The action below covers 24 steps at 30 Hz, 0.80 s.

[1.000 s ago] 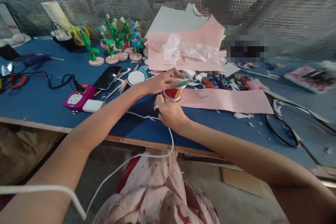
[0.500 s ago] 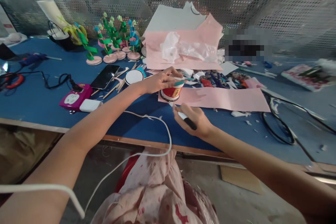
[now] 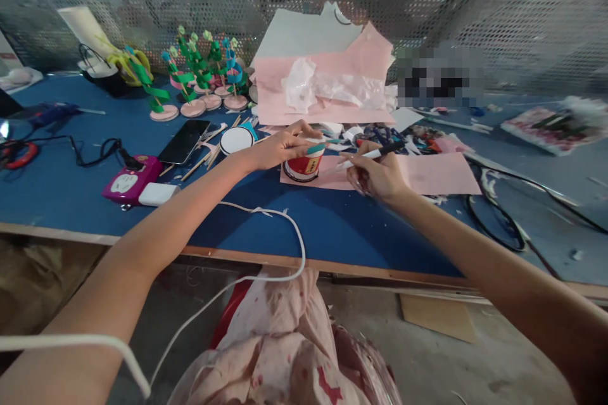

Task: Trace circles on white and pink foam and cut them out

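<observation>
A red paper cup [image 3: 304, 166] with a yellow label and a dark lower rim stands on a strip of pink paper [image 3: 439, 172]. Over its top lies my left hand [image 3: 291, 144], its fingers closed on the cup's upper edge. My right hand [image 3: 377, 176] pinches a white marker pen [image 3: 375, 154] with a black back end. The pen points left, with its tip near the right side of the cup's base; whether it touches the paper I cannot tell. Part of the cup is hidden by my left fingers.
Behind are pink sheets [image 3: 327, 101] and paper scraps [image 3: 418, 139]. To the left lie a phone [image 3: 185, 141], a white disc [image 3: 237, 140], a purple socket block [image 3: 133, 182] and several green paper plants [image 3: 197, 66]. A white cable [image 3: 289, 215] loops over the table's front edge.
My right hand has moved with the pen from in front of the cup to its right side. The left hand stays on the cup. The view has shifted slightly.
</observation>
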Available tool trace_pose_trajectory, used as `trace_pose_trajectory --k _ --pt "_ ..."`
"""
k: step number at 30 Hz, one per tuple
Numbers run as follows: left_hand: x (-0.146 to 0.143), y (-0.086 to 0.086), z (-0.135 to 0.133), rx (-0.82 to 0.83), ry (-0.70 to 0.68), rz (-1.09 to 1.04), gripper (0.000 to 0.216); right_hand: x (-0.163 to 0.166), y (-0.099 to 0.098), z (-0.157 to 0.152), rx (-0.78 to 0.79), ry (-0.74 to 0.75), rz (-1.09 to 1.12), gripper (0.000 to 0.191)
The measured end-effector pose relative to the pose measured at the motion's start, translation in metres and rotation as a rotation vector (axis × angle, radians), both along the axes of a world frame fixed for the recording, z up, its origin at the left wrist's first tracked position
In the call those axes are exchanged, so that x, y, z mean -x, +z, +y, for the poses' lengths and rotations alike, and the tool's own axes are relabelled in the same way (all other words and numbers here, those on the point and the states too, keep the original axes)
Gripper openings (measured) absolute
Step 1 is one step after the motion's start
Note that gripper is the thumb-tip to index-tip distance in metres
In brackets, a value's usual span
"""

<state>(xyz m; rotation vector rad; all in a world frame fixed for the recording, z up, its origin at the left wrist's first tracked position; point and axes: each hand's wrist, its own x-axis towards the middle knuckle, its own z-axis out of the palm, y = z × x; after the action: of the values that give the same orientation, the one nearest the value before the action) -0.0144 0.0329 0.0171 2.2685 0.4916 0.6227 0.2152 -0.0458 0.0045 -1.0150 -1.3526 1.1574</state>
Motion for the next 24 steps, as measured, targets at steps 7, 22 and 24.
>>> trace_pose_trajectory --k 7,22,24 --pt "-0.001 -0.001 0.000 0.012 -0.022 -0.011 0.055 0.002 0.000 0.029 0.144 -0.077 -0.020 0.029" --pt "-0.001 -0.001 0.001 0.008 -0.022 -0.011 0.056 0.013 -0.009 0.079 0.152 -0.198 -0.100 0.028" --pt "-0.001 -0.001 0.002 0.000 -0.023 -0.014 0.055 0.014 -0.011 0.085 0.154 -0.186 -0.085 0.027"
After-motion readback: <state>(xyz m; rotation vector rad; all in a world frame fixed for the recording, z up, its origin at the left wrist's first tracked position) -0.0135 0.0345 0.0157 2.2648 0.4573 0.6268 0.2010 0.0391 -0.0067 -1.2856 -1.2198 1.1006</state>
